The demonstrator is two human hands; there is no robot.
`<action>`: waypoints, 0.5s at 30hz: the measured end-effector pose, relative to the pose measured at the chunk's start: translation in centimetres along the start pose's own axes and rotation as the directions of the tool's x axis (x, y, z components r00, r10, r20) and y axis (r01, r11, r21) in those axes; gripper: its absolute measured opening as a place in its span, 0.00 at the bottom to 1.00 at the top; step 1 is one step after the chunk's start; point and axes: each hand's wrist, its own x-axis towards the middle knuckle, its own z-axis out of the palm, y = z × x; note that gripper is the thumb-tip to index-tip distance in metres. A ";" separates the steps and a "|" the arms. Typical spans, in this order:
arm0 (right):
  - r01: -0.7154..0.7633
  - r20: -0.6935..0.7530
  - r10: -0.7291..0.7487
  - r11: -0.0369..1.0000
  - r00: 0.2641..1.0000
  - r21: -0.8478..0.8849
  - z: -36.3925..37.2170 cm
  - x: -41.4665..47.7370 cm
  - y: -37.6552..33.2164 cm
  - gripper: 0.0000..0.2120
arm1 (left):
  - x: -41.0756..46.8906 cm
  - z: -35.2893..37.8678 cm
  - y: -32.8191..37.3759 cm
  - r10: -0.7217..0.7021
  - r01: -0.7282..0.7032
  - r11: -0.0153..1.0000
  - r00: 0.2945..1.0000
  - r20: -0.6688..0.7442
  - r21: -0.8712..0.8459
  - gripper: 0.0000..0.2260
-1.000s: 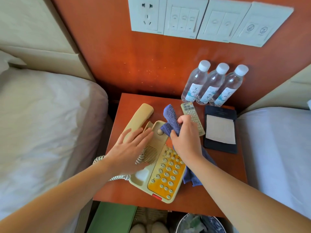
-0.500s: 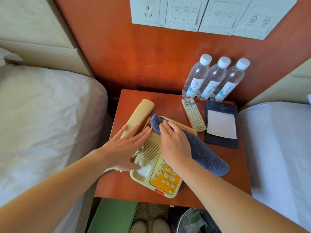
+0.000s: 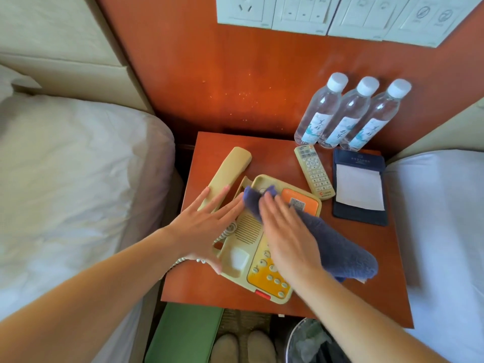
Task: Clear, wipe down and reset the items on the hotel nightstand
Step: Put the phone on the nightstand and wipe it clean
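1. A reddish wooden nightstand (image 3: pixel 372 279) stands between two white-sheeted beds, against a matching wood wall panel (image 3: pixel 235 74) that carries a row of white switch plates (image 3: pixel 298 11).
2. A cream telephone (image 3: pixel 245 231) with an orange keypad sits on the left half of the nightstand, angled towards the near edge.
3. Its handset (image 3: pixel 231 167) lies off the cradle, on the wood just left of the base.
4. The left hand (image 3: pixel 201 226) rests open at the telephone's left side, fingers straight and spread. The fingertips reach over the handset's near end and the thumb lies on the base.
5. The right hand (image 3: pixel 285 231) lies flat on a dark blue cloth (image 3: pixel 340 247), pressing it onto the telephone's upper half, fingers straight and close together.
6. The cloth trails from the cradle area to the wood on the telephone's right.
7. Three clear water bottles (image 3: pixel 345 116) with white caps stand touching at the back right.
8. A pale remote control (image 3: pixel 314 174) lies just in front of them, beside a navy notepad holder (image 3: pixel 360 159) with white paper.
9. A waste bin (image 3: pixel 309 341) shows below the near edge.
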 end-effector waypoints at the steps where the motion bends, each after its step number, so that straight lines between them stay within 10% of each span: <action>1: -0.046 -0.002 0.046 0.999 0.999 -0.019 -0.3 1.4 0.4 0.32 | 0.0 0.0 0.0 -0.008 0.007 1.000 1.000 -0.007 -0.017 0.64; 15: -0.131 -0.060 0.132 0.991 0.989 0.024 0.3 3.5 -0.5 0.27 | 0.1 0.2 0.0 -0.013 0.013 1.000 0.999 -0.036 -0.024 0.64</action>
